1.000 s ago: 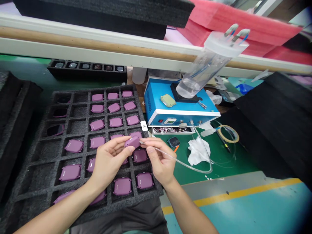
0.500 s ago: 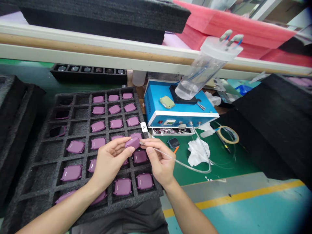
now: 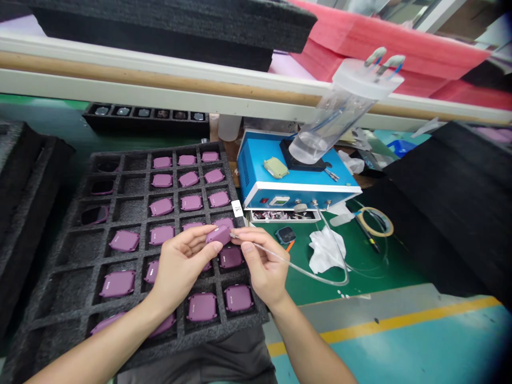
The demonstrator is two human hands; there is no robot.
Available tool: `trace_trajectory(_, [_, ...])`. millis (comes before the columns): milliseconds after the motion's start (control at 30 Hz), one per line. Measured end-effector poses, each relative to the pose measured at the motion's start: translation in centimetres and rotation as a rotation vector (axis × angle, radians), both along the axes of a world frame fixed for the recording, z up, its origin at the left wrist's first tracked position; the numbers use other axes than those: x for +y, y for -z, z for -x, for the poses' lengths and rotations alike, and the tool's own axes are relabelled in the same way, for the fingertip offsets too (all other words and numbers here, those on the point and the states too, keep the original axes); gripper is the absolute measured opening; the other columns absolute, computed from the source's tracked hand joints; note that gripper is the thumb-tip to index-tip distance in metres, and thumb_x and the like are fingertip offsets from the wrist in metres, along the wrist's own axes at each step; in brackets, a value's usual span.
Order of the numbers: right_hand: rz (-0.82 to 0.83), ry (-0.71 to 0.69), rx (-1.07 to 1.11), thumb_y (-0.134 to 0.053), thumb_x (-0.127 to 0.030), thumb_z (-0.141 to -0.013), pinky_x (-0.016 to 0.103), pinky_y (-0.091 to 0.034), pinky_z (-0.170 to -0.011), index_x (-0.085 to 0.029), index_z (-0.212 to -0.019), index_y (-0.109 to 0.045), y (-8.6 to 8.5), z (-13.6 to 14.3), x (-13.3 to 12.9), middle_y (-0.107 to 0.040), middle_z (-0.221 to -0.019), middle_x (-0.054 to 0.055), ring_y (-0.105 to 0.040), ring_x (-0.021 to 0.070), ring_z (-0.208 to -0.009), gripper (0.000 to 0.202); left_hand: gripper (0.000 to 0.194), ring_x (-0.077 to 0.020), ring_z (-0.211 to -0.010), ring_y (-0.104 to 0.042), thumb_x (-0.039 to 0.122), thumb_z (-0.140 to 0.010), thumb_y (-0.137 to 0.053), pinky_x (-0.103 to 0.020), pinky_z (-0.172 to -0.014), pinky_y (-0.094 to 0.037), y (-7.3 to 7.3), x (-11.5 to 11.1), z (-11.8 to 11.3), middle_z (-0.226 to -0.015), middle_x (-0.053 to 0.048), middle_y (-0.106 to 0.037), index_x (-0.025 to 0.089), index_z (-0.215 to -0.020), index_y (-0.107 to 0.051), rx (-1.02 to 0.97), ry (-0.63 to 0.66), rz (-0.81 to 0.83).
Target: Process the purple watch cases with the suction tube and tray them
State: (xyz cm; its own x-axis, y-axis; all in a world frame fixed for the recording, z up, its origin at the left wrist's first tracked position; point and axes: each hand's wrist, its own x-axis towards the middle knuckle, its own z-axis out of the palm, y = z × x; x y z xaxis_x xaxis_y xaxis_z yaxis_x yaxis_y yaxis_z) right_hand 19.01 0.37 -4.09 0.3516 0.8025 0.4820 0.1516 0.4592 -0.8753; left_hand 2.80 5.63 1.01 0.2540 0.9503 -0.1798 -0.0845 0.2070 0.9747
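Note:
Between the thumb and fingers of my left hand [image 3: 184, 262] is a purple watch case [image 3: 218, 235], held tilted above the tray. My right hand [image 3: 264, 265] is closed around the end of a clear thin tube [image 3: 304, 270], whose metal tip meets or nearly meets the case's right edge; I cannot tell whether they touch. From my fingers the tube loops right and up to the front of a blue machine [image 3: 296, 184]. Under both hands lies a black foam tray [image 3: 132, 207] with several purple watch cases in its compartments, some hidden by my left arm.
On the machine stand a clear cylinder [image 3: 332, 114] and a pale green watch case [image 3: 276, 167]. A drawer of small parts [image 3: 284, 215], a dark watch [image 3: 285, 235], white tissue [image 3: 327, 249] and a tape roll [image 3: 375, 222] lie right. Black foam stacks [image 3: 448, 208] flank the bench.
Both hands hold almost the same pose, with the case and tube tip still together. The whole view has shifted very slightly.

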Motion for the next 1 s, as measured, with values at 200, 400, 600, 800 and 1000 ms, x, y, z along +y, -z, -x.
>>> trace_trajectory(200, [0.000, 0.020, -0.024, -0.064, -0.026, -0.103, 0.041, -0.069, -0.086, -0.025, -0.105, -0.078, -0.1, 0.0, 0.1, -0.082, -0.108, 0.008, -0.079, 0.0225, -0.100, 0.014, 0.047, -0.0309, -0.102, -0.083, 0.043, -0.069, -0.098, -0.043, -0.097, -0.067, 0.1, 0.2, 0.1, -0.107, -0.012, -0.086, 0.017, -0.104, -0.081, 0.017, 0.007, -0.011])
trace_trajectory(400, [0.003, 0.038, -0.035, -0.067, -0.022, -0.100, 0.044, -0.069, -0.087, -0.024, -0.104, -0.079, 0.3, 0.0, -1.1, -0.081, -0.110, 0.009, -0.079, 0.0249, -0.105, 0.013, 0.036, -0.0281, -0.095, -0.083, 0.035, -0.075, -0.089, -0.039, -0.089, -0.068, -0.5, -0.4, 0.4, -0.102, -0.011, -0.086, 0.016, -0.104, -0.082, 0.052, -0.010, -0.077])
trace_trajectory(600, [-0.012, 0.069, -0.024, -0.071, -0.022, -0.097, 0.044, -0.070, -0.082, -0.022, -0.099, -0.080, 0.5, 0.2, -1.6, -0.081, -0.104, 0.009, -0.079, 0.0253, -0.100, 0.010, 0.031, -0.0262, -0.095, -0.079, 0.030, -0.090, -0.071, -0.037, -0.091, -0.062, -2.4, 5.3, 7.6, -0.107, -0.011, -0.085, 0.016, -0.115, -0.082, 0.608, -0.181, -0.454])
trace_trajectory(800, [0.008, 0.087, -0.037, -0.072, -0.023, -0.096, 0.042, -0.070, -0.078, -0.021, -0.097, -0.080, 0.4, 0.2, -2.0, -0.080, -0.102, 0.009, -0.080, 0.0250, -0.095, 0.008, 0.034, -0.0297, -0.109, -0.076, 0.018, -0.096, -0.059, -0.038, -0.101, -0.056, -1.5, 8.1, 12.1, -0.124, -0.015, -0.081, 0.013, -0.125, -0.077, 1.165, -0.161, -0.491])
trace_trajectory(1000, [-0.006, 0.080, -0.034, -0.073, -0.023, -0.095, 0.043, -0.070, -0.078, -0.020, -0.096, -0.080, 0.4, 0.2, -1.9, -0.080, -0.100, 0.010, -0.080, 0.0250, -0.094, 0.008, 0.049, -0.0395, -0.135, -0.064, 0.006, -0.096, -0.050, -0.051, -0.115, -0.046, -2.9, 6.1, 13.5, -0.137, -0.027, -0.071, 0.006, -0.142, -0.066, 1.507, -0.220, -0.454])
